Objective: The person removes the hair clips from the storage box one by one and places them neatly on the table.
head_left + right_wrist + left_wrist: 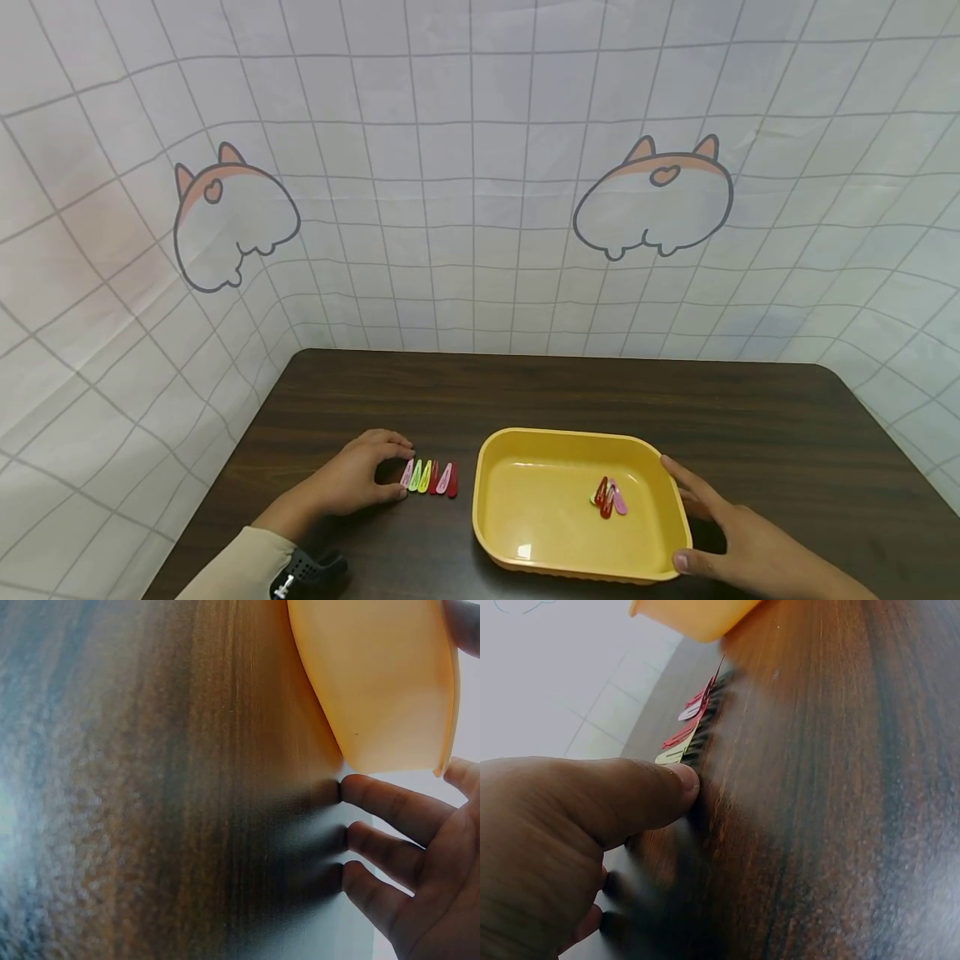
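A row of several snap hair clips (pixel 424 477) in pink, green, yellow and red lies side by side on the dark table. My left hand (pixel 360 475) is at the row's left end, thumb and forefinger around the two ends of the leftmost pink clip. In the left wrist view the straight thumb (pixel 637 791) hides part of the row. A yellow tray (pixel 540 542) stands to the right, with a few red, pink and green clips (pixel 607 497) in its right half. My right hand (pixel 738 537) touches the tray's right end with spread thumb and forefinger, its other fingertips down on the table.
The dark wood-grain table (pixel 390 383) has rounded far corners. Behind it and along both sides hangs a white gridded cloth (pixel 480 183) printed with cartoon animals. A black watch (pixel 303 573) is on the left wrist, below a light sleeve (pixel 240 567).
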The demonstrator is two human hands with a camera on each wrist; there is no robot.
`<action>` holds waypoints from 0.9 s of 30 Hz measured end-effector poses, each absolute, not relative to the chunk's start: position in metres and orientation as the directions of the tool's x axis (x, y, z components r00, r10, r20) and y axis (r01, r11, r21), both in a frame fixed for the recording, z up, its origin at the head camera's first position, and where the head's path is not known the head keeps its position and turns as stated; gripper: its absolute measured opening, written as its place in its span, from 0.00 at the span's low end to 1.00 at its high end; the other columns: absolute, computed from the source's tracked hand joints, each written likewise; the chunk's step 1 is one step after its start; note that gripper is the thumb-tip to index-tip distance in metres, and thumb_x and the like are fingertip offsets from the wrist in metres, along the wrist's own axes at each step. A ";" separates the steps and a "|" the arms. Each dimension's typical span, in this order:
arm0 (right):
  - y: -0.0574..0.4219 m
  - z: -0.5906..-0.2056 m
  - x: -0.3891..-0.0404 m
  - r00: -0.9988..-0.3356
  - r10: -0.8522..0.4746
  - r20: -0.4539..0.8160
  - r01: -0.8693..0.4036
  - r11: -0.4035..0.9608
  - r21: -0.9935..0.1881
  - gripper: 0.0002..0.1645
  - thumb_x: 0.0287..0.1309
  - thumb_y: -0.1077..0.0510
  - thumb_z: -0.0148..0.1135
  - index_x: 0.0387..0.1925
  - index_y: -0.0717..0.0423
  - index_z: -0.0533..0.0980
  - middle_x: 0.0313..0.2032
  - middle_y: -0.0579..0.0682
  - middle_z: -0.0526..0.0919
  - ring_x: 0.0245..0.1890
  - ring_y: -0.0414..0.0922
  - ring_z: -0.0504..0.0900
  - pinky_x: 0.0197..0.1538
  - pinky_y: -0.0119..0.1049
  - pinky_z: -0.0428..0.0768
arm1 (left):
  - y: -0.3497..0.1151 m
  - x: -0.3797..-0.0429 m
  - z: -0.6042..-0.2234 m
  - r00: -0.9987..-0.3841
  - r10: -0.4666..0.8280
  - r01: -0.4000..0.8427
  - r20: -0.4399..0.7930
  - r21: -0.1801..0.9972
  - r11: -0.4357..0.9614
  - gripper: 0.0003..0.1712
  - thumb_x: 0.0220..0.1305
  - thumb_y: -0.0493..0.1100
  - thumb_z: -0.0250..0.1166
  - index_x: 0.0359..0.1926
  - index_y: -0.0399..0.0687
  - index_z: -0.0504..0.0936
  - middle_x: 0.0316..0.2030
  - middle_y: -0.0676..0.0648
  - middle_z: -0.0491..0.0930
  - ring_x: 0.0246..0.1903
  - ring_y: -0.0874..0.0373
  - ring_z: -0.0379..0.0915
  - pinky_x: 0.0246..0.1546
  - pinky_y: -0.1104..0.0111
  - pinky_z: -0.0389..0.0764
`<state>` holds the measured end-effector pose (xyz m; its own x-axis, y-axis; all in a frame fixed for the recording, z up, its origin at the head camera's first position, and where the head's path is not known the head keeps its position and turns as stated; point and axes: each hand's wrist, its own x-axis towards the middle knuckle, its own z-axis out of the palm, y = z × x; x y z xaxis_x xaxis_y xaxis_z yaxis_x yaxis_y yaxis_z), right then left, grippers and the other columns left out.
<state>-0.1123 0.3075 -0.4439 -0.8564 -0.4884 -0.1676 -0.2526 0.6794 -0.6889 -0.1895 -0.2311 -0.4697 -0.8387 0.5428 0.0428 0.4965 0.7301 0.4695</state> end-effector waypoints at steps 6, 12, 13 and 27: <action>0.308 -0.444 -0.112 -0.854 -0.489 -0.180 -0.238 0.673 -0.700 0.59 0.68 0.48 0.66 0.82 0.30 0.36 0.66 0.59 0.75 0.62 0.64 0.75 0.45 0.72 0.77 | -0.230 -0.189 -0.468 -0.841 0.540 0.490 0.034 0.470 0.734 0.28 0.60 0.50 0.76 0.59 0.44 0.83 0.61 0.48 0.76 0.65 0.43 0.66 0.64 0.39 0.65; 0.309 -0.445 -0.112 -0.850 -0.491 -0.191 -0.227 0.668 -0.708 0.58 0.69 0.48 0.66 0.82 0.29 0.35 0.67 0.61 0.73 0.62 0.68 0.74 0.44 0.74 0.75 | -0.229 -0.188 -0.466 -0.850 0.527 0.467 0.010 0.477 0.745 0.30 0.59 0.50 0.77 0.60 0.44 0.82 0.61 0.47 0.76 0.66 0.43 0.66 0.65 0.41 0.66; 0.309 -0.445 -0.112 -0.851 -0.491 -0.189 -0.230 0.671 -0.705 0.58 0.69 0.48 0.66 0.82 0.29 0.35 0.68 0.62 0.73 0.62 0.69 0.74 0.44 0.75 0.75 | -0.229 -0.189 -0.465 -0.852 0.523 0.461 0.005 0.481 0.746 0.31 0.59 0.50 0.77 0.61 0.44 0.82 0.61 0.47 0.76 0.66 0.43 0.66 0.65 0.42 0.66; 0.310 -0.446 -0.112 -0.856 -0.480 -0.190 -0.230 0.684 -0.692 0.59 0.67 0.45 0.67 0.82 0.29 0.35 0.68 0.61 0.73 0.62 0.69 0.73 0.44 0.76 0.74 | -0.197 -0.186 -0.444 -0.899 0.420 0.427 0.123 0.463 0.777 0.25 0.67 0.48 0.71 0.62 0.46 0.81 0.60 0.48 0.79 0.63 0.46 0.72 0.63 0.46 0.71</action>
